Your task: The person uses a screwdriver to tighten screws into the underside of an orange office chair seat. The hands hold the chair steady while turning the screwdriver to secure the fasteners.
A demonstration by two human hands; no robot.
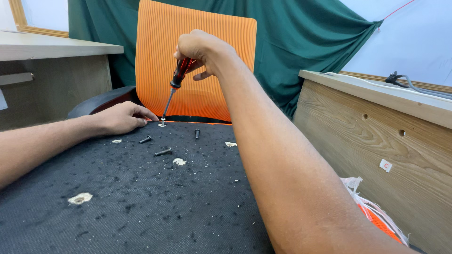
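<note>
A green cloth [301, 37] hangs across the back, with a wooden desk [376, 136] standing to the right. In front of the cloth an orange ribbed panel [197, 61] rises behind a black fabric surface [141, 202], which is dusty and torn in a few pale spots. The person's right hand [203, 51] is closed around the red-and-black handle of a screwdriver [173, 87], held nearly upright with its tip on a screw [162, 124] at the far edge of the fabric. The left hand [123, 117] rests flat just beside that screw, fingers loosely together, gripping nothing. Three loose black bolts [163, 151] lie nearby on the fabric
</note>
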